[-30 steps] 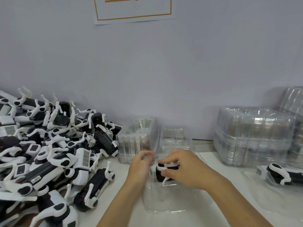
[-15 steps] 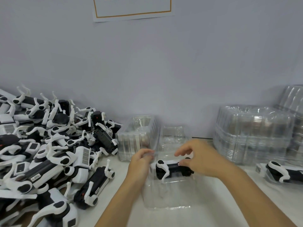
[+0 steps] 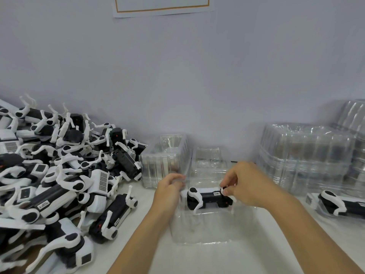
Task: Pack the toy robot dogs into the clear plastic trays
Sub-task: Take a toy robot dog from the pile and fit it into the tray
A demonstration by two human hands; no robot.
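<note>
A black-and-white toy robot dog (image 3: 207, 198) is now lying lengthwise in the clear plastic tray (image 3: 201, 228), no longer covered by the right hand (image 3: 248, 182), whose fingertips are pinching its rear end. The left hand (image 3: 169, 186) is gripping the tray's edge, steadying it for seating.

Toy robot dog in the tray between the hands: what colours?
Black body, white legs, on the toy robot dog; head view, the only one.
</note>
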